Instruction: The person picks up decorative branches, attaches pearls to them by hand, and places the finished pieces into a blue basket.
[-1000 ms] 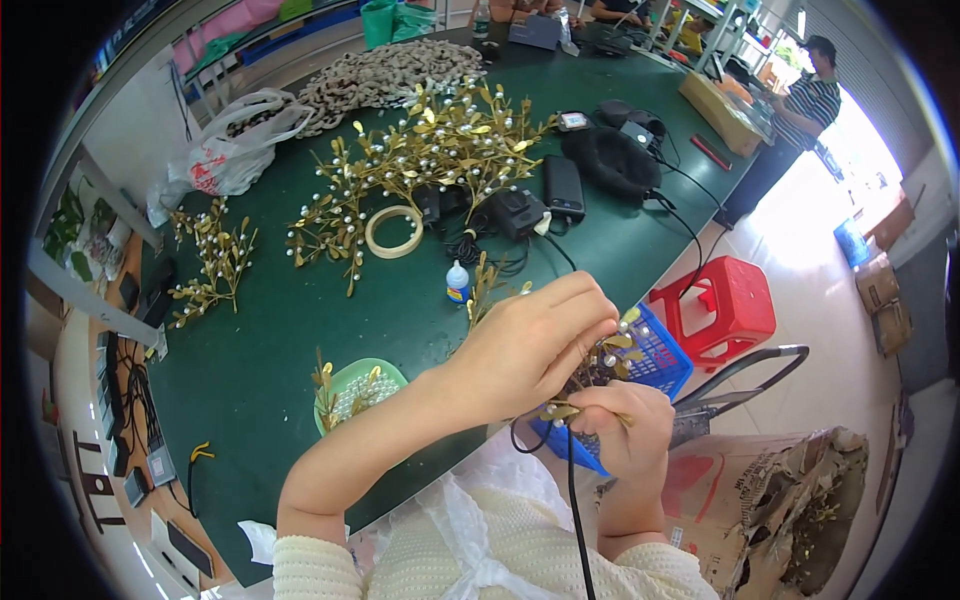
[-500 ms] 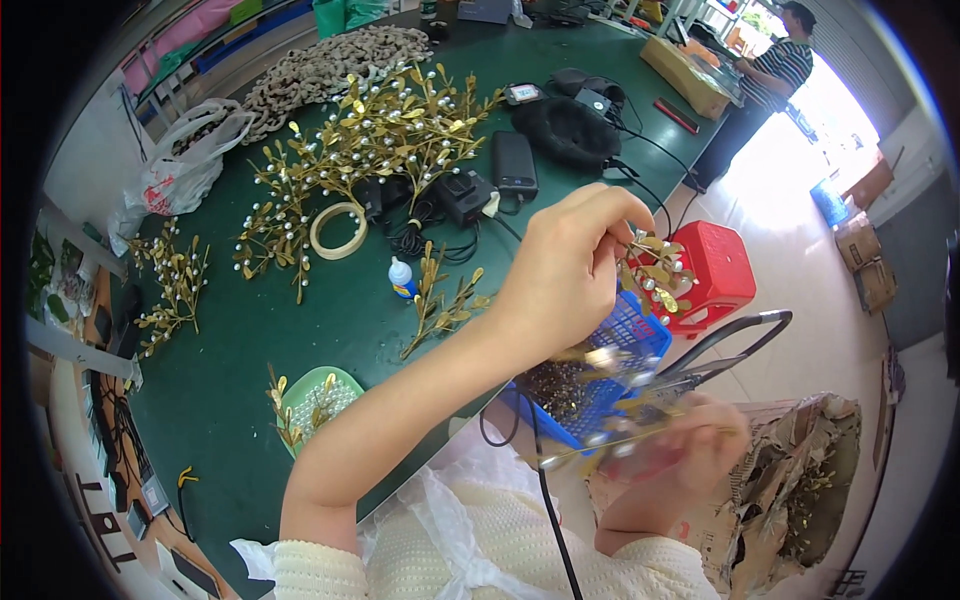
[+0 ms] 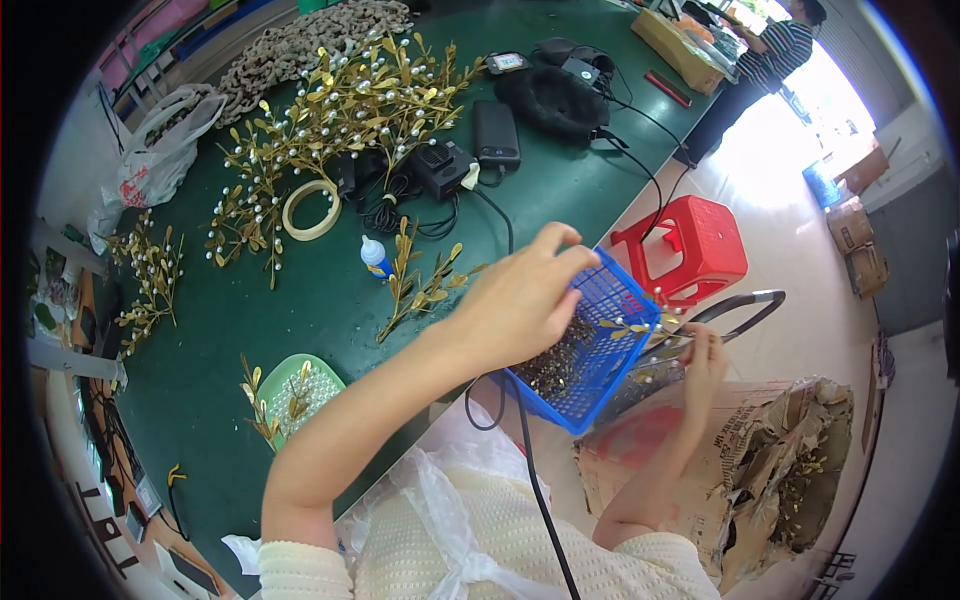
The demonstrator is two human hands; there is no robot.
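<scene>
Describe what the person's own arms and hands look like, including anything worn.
The left hand and right hand are ungloved, with no rings or watch visible. Cream, textured-knit sleeves end near the elbows, leaving the forearms bare. Over the clothing's front lies a white ribbon bow.

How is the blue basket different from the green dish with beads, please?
The blue basket has perforated walls, but the green dish shows no such holes. The blue basket looks larger and deeper; the green dish looks smaller and shallower. Dark and golden bits lie in the blue basket, while the green dish holds pearl-white beads. Both are open-topped containers with small pieces inside.
</scene>
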